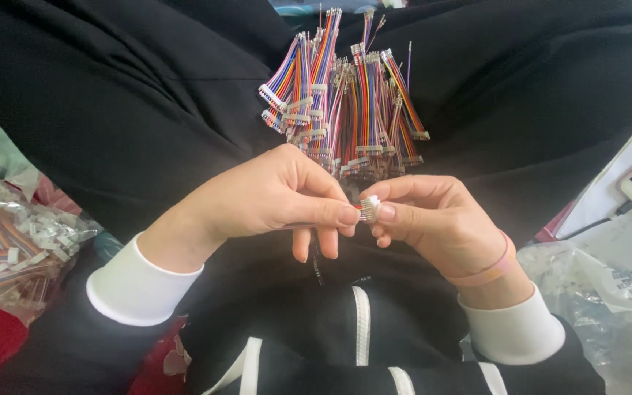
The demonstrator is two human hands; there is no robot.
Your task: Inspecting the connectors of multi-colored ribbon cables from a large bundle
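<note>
Left hand (272, 197) and right hand (433, 216) meet, both grips pinched shut on one small white connector (369, 208); just beyond them, a rainbow wire-harness pile (345, 102) on the black lap (148, 95).

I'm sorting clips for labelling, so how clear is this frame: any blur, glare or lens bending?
Head view: even, soft light, no hard shadows; left hand, right hand and small white connector sharp; wire bundle crisp; plastic bags at the edges softer, slightly glary; wide-angle stretching toward the corners.

Black sleeves (67, 344), white cuffs (137, 289), pink band (488, 272) on right wrist, black white-striped trousers (360, 329).
</note>
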